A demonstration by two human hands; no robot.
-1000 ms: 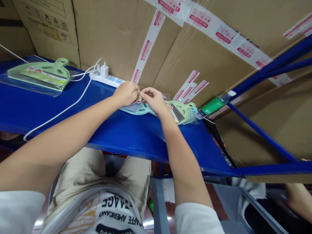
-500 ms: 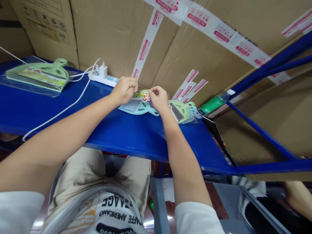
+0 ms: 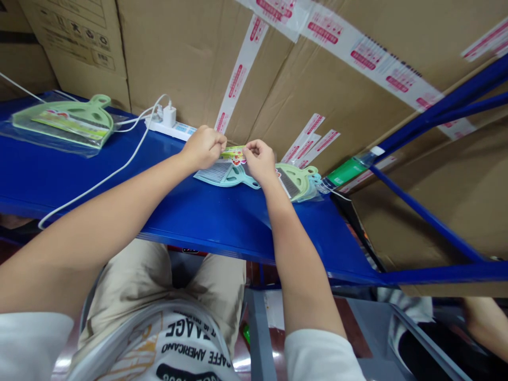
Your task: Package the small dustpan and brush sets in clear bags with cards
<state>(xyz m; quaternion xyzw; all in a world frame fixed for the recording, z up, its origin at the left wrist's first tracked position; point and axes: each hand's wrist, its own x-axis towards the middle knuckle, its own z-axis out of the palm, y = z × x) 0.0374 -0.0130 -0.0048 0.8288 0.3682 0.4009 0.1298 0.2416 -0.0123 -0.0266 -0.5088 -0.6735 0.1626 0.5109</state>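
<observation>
Between my hands is a printed card label (image 3: 233,154), yellow-green with red and white figures. Its left end is pinched by my left hand (image 3: 205,148), and my right hand (image 3: 260,160) grips the other end with thumb and fingers. Just below the card lies a light blue dustpan and brush set (image 3: 228,175) on the blue shelf (image 3: 206,211). My right hand and wrist hide part of it. A green dustpan set (image 3: 299,180) with a bluish one partly under it lies right of my right wrist.
At the far left lies a green dustpan (image 3: 89,114) in a clear bag. A white power strip (image 3: 174,128) with cables stands against the cardboard boxes (image 3: 178,63). A green-labelled bottle (image 3: 349,170) leans by the blue frame (image 3: 428,206). Another person's arm (image 3: 486,323) shows at lower right.
Both hands stay almost in place on the card label. The whole view has shifted very slightly.
</observation>
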